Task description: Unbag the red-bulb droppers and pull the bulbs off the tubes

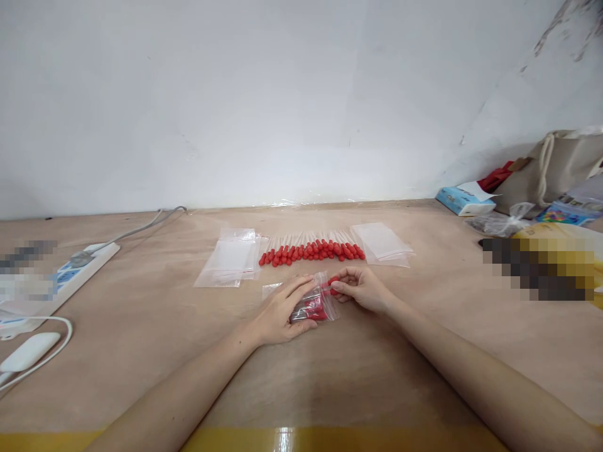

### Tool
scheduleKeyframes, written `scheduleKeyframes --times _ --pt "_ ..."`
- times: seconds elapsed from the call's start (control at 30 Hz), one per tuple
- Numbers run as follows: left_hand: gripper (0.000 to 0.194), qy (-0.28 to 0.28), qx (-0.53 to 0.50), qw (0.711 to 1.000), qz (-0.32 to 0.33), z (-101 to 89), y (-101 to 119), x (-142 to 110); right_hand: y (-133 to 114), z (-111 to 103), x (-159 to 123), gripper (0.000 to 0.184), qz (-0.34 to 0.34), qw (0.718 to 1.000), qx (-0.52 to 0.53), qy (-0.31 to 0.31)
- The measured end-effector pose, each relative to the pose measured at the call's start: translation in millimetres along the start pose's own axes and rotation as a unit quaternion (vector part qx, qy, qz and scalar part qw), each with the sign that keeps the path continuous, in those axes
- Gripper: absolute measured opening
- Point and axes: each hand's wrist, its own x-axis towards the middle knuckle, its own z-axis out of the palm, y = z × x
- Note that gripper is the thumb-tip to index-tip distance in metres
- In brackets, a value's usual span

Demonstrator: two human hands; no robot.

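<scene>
My left hand (281,312) grips a small clear zip bag (315,304) that has red-bulbed droppers inside, thumb under it and fingers over the top. At the bag's mouth my right hand (362,287) pinches a red-bulbed dropper (333,282). Beyond both hands a row of several droppers (311,250) lies on the wooden table (141,326), red bulbs toward me and clear stems pointing to the wall. One stack of empty clear bags (230,258) rests left of the row, another stack of clear bags (382,243) to its right.
A white power strip (81,271) with its cable lies at the left, and a white device (29,351) nearer the front left edge. At the back right are a blue box (462,201), a canvas bag (556,171) and crumpled plastic. The wall stands close behind.
</scene>
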Motion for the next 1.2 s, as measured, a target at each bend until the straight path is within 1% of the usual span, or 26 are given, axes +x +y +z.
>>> scheduleKeyframes --times 0.13,0.2,0.3,0.43,0.5,0.53,0.63,0.7,0.77,0.9,0.97,1.1,1.17,1.2 --pt "0.067 -0.007 0.007 1.000 -0.007 0.7 -1 -1 -2 -6 0 0.036 0.026 0.999 0.026 0.003" --pt "0.066 -0.017 -0.004 1.000 -0.018 0.2 0 -1 -2 -5 -1 0.035 0.021 1.000 0.015 -0.014" --pt "0.068 -0.028 -0.027 0.999 -0.031 -1.7 3 -1 -1 -2 -1 0.035 -0.020 0.998 -0.034 -0.046" --pt "0.069 -0.029 -0.040 0.998 -0.043 -3.6 6 0 1 4 -1 0.030 -0.060 0.990 -0.119 -0.048" --pt "0.069 -0.028 -0.042 0.998 -0.046 -3.5 6 0 1 5 -1 0.029 -0.067 0.990 -0.118 -0.041" --pt "0.069 -0.027 -0.042 0.998 -0.046 -3.3 5 0 0 4 -1 0.030 -0.063 0.993 -0.099 -0.033" --pt "0.069 -0.027 -0.042 0.998 -0.045 -2.4 3 0 -1 2 -1 0.036 -0.017 1.000 -0.017 0.000" --pt "0.068 -0.025 -0.043 0.998 -0.041 -2.1 3 -1 -1 1 0 0.038 0.001 1.000 0.011 0.011" --pt "0.068 -0.022 -0.047 0.998 -0.036 -2.4 4 0 -1 2 0 0.037 -0.008 1.000 -0.008 0.020" --pt "0.068 -0.023 -0.053 0.998 -0.032 -3.9 6 1 1 8 1 0.029 -0.048 0.995 -0.081 0.041" --pt "0.068 -0.027 -0.056 0.998 -0.030 -4.4 6 1 1 11 0 0.026 -0.061 0.992 -0.104 0.023" --pt "0.069 -0.022 -0.057 0.998 -0.020 -4.4 6 2 -1 12 -2 0.027 -0.084 0.986 -0.139 -0.046" --pt "0.068 -0.021 -0.052 0.998 -0.016 -4.1 5 1 -2 10 -1 0.023 -0.103 0.985 -0.127 -0.056" --pt "0.067 -0.022 -0.048 0.998 -0.016 -3.9 4 1 -3 8 -1 0.022 -0.102 0.987 -0.114 -0.055"
